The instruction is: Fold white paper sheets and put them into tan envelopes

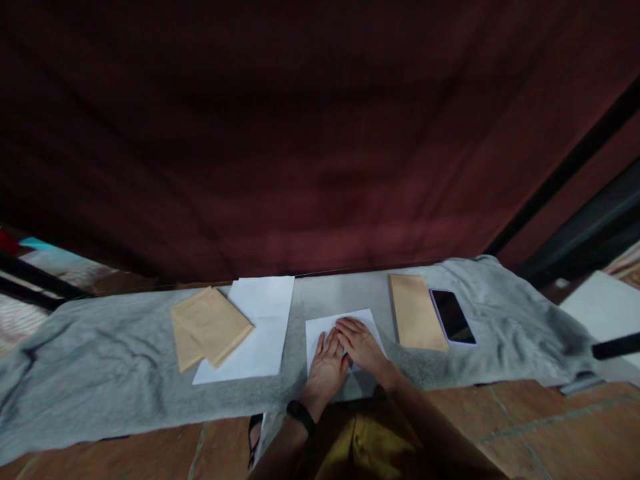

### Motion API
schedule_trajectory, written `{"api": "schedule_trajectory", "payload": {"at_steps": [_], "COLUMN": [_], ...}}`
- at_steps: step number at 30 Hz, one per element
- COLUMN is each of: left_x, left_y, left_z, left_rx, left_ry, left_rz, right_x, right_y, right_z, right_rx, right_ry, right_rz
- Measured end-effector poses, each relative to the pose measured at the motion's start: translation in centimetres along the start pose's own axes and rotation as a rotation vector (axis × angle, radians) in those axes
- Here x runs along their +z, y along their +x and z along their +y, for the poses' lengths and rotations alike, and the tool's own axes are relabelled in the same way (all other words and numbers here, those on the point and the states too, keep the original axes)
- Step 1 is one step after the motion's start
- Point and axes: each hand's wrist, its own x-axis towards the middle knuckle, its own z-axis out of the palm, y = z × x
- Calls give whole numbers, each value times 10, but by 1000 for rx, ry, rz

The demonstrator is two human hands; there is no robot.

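Note:
A sheet of white paper [316, 327] lies flat before me, perhaps folded. My left hand [329, 365] rests palm down on it, fingers stretched forward. From the right, my right hand [364, 347] lies flat across the paper, its fingertips meeting or overlapping the left fingers. Neither hand grips anything. The part of the paper under my palms is hidden. A dark band [301, 417] circles my left wrist.
Left of the paper, brown envelopes [207, 323] overlap more white sheets [267, 340]. On the right are a stack of brown envelopes or paper [417, 313] and a phone [454, 317]. Grey cloth [120, 360] covers the narrow surface; a dark red curtain [320, 167] hangs behind.

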Motion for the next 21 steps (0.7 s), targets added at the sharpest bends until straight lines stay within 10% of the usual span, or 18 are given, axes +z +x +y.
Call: {"api": "schedule_trajectory", "payload": {"at_steps": [9, 21], "left_x": [3, -1], "left_y": [-49, -48], "left_z": [0, 4], "left_rx": [160, 186], "left_ry": [0, 51], "left_rz": [-50, 20], "right_x": [6, -8], "right_y": [4, -41], "right_z": [6, -7], "right_rx": [55, -47], "right_ry": [-54, -81], "right_rz": [13, -64]}}
